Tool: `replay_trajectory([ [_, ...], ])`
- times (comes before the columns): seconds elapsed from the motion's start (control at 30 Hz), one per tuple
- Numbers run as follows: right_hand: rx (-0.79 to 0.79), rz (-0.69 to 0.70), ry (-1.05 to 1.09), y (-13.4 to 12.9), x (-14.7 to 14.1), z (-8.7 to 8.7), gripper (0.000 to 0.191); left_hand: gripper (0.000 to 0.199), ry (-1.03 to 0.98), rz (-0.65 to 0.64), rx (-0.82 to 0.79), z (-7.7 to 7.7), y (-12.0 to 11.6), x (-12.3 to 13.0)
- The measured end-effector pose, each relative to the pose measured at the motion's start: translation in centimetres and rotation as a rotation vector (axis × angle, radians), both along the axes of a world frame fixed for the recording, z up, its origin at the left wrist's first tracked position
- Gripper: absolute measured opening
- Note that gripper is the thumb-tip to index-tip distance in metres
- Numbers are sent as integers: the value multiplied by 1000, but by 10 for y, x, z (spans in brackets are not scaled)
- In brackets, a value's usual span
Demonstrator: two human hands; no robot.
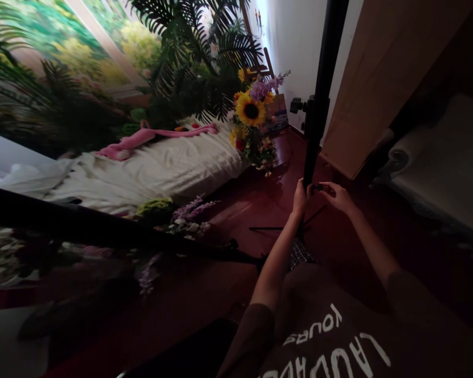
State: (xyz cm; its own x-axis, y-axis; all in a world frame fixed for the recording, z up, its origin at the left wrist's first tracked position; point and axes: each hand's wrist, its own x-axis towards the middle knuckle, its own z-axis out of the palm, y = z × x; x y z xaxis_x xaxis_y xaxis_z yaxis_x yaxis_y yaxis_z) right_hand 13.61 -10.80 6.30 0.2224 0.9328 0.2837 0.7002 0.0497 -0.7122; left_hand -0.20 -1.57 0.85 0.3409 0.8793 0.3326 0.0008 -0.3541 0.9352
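Dark red flooring [276, 190] supports the black stand [310, 157], positioned directly before the person. Left hand [298, 199]: fingers clenched around the black stand. Right hand [338, 197]: fingers pinching the side knob [318, 187]. Caution: should the side knob loosen under a slack left grip, the upper section [326, 63] could drop, or the black stand could tip toward the sunflower arrangement [250, 109].

Black stand [317, 110] on red floor [220, 283]

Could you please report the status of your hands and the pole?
Left hand around black pole. Right hand at its knob. Second pole at picture's left, apart from both hands.
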Motion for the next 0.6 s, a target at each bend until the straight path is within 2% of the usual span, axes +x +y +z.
replay_trajectory([
  [0.1, 6, -49, 26, 4, -2, -6, 42, 31, 1, -3, -13, 0, 0, 0],
  [0.2, -57, -111, 103, 13, -4, -11, 50, 32, 7, -1, -18, 0, 0, 0],
  [0.33, -141, -205, 330, 29, -10, -18, 47, 31, 11, 22, 26, -1, 1, 1],
  [0.43, -301, -262, 716, 38, -14, -17, 44, 32, 24, 36, 33, -1, 1, 1],
  [0.53, -528, -136, 1221, 43, -13, -9, 43, 34, 56, 42, 28, 1, -1, 0],
  [0.6, -599, -75, 1503, 43, -12, -4, 42, 35, 79, 51, 28, 4, -4, -2],
])
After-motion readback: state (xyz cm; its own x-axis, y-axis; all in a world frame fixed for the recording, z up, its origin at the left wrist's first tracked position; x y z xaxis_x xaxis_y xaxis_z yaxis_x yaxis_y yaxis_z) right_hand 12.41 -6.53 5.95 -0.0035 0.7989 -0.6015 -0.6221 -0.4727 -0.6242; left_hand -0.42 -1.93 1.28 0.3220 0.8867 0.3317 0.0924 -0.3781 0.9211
